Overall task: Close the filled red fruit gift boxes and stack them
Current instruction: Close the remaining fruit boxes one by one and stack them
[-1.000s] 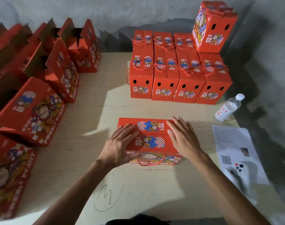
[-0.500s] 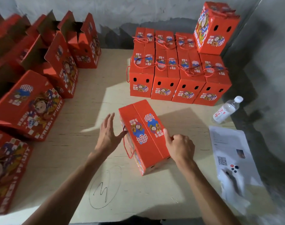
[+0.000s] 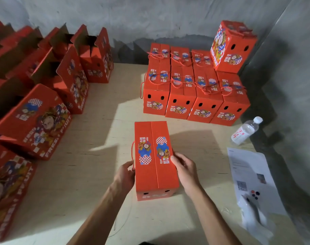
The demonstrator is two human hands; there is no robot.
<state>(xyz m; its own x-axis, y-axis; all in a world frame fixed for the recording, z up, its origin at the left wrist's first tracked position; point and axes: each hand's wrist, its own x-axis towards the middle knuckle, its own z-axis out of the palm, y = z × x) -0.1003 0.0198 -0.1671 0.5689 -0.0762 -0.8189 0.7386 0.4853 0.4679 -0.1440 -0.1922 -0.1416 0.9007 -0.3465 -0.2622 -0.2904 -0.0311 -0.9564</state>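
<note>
your left hand and right hand clasp the near sides of the closed red box, which sits between them on the desk.

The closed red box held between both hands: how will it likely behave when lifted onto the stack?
The closed box looks like stiff cardboard with flat faces, so it should hold shape and stack squarely. Both hands, left hand and right hand, grip its sides, hinting at some weight. Its rope handle hangs loose and may snag.

Dim, hard shadows, warped edges
</note>
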